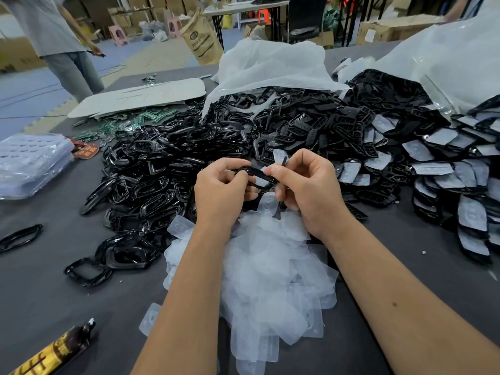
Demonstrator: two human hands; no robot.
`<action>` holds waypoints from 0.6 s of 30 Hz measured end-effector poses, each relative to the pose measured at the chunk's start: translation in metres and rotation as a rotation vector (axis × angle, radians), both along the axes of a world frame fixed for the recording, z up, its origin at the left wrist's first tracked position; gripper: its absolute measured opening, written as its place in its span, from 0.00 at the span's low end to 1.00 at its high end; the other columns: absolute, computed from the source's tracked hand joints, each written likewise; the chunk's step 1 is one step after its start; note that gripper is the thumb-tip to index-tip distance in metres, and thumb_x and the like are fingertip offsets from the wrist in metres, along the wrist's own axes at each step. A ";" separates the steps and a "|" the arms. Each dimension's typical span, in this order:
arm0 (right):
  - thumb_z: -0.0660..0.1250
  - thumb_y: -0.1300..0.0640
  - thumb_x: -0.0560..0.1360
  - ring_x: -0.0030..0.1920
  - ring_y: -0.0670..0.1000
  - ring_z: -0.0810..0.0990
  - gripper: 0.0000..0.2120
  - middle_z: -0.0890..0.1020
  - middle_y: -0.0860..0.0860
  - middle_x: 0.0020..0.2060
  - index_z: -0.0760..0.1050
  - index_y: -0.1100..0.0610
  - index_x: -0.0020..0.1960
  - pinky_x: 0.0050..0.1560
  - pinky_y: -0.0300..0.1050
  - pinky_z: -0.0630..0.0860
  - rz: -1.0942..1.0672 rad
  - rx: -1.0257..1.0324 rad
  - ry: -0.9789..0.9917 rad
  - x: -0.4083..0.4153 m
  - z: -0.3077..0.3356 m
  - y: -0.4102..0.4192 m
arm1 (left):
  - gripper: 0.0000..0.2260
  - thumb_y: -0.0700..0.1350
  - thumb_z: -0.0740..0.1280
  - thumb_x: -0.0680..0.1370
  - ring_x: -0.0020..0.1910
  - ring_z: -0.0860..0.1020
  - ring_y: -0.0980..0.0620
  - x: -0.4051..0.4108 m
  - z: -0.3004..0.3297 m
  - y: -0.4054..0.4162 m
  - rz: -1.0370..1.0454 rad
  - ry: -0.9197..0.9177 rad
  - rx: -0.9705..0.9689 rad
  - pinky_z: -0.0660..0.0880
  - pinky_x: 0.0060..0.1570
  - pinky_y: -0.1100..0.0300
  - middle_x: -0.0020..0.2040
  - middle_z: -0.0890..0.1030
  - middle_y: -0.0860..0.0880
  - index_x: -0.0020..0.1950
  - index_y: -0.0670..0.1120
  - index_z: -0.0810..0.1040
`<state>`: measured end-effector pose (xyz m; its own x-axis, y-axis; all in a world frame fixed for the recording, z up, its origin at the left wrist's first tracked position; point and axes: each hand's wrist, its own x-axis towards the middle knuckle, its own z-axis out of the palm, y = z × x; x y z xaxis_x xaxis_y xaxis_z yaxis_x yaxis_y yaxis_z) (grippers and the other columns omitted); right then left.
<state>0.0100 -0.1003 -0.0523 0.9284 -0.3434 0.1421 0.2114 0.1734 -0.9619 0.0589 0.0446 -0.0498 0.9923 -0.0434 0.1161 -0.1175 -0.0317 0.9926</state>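
Note:
Both hands meet over the middle of a dark grey table (40, 288). My left hand (220, 194) grips one end of a glossy black plastic frame (257, 175). My right hand (308, 190) pinches the frame's other end and also holds a translucent silicone pad (278, 156) that sticks up behind its fingers. Below my wrists lies a heap of translucent silicone pads (270, 269). A large pile of black frames (162, 163) spreads to the left and behind my hands.
Black pieces fitted with pale pads (446, 169) are stacked at right, under a white plastic bag (446, 58). Green circuit boards (127, 123), a flat cardboard sheet (140, 96) and stacked clear trays (29, 163) lie at left. A person (59, 41) stands at far left.

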 end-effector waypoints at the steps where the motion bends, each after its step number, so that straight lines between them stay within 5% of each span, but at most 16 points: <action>1: 0.74 0.65 0.76 0.25 0.53 0.72 0.15 0.81 0.70 0.36 0.70 0.57 0.38 0.21 0.37 0.63 0.003 0.000 0.000 0.000 0.000 -0.001 | 0.11 0.32 0.66 0.78 0.32 0.84 0.49 0.000 0.000 0.000 -0.004 0.016 -0.024 0.81 0.36 0.60 0.38 0.86 0.43 0.50 0.45 0.84; 3: 0.73 0.65 0.77 0.24 0.50 0.73 0.12 0.80 0.61 0.31 0.72 0.59 0.40 0.21 0.38 0.65 0.020 0.008 -0.009 -0.001 0.000 -0.001 | 0.09 0.32 0.66 0.78 0.33 0.85 0.47 0.002 -0.001 0.000 -0.013 0.045 -0.067 0.82 0.37 0.59 0.38 0.87 0.43 0.50 0.44 0.83; 7: 0.68 0.67 0.81 0.26 0.52 0.79 0.04 0.84 0.57 0.38 0.73 0.63 0.51 0.21 0.41 0.71 0.045 0.030 -0.065 -0.001 0.000 0.000 | 0.08 0.29 0.66 0.77 0.40 0.88 0.45 0.003 -0.002 -0.001 -0.032 0.061 -0.104 0.85 0.44 0.52 0.35 0.86 0.46 0.47 0.40 0.79; 10: 0.70 0.68 0.79 0.24 0.52 0.77 0.10 0.83 0.56 0.38 0.75 0.58 0.58 0.21 0.39 0.69 0.030 0.009 -0.074 -0.002 -0.002 0.001 | 0.07 0.27 0.66 0.76 0.44 0.88 0.44 0.002 -0.001 -0.003 -0.049 0.070 -0.146 0.85 0.44 0.54 0.35 0.84 0.43 0.45 0.38 0.78; 14: 0.72 0.66 0.79 0.27 0.53 0.77 0.05 0.84 0.62 0.38 0.78 0.59 0.48 0.28 0.40 0.73 -0.017 -0.035 -0.088 -0.001 -0.004 0.002 | 0.07 0.26 0.65 0.76 0.39 0.87 0.46 0.001 0.002 -0.002 -0.063 0.084 -0.156 0.84 0.41 0.58 0.34 0.84 0.44 0.45 0.37 0.78; 18: 0.73 0.65 0.78 0.28 0.49 0.81 0.06 0.83 0.61 0.36 0.76 0.62 0.46 0.25 0.39 0.74 -0.080 -0.096 -0.084 0.000 -0.006 0.003 | 0.07 0.25 0.64 0.77 0.42 0.87 0.37 0.000 0.003 -0.003 -0.084 0.087 -0.154 0.85 0.45 0.51 0.37 0.83 0.41 0.46 0.35 0.78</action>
<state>0.0104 -0.0976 -0.0585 0.8821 -0.3968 0.2538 0.3013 0.0613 -0.9515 0.0586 0.0411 -0.0472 0.9925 -0.1153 0.0418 -0.0270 0.1272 0.9915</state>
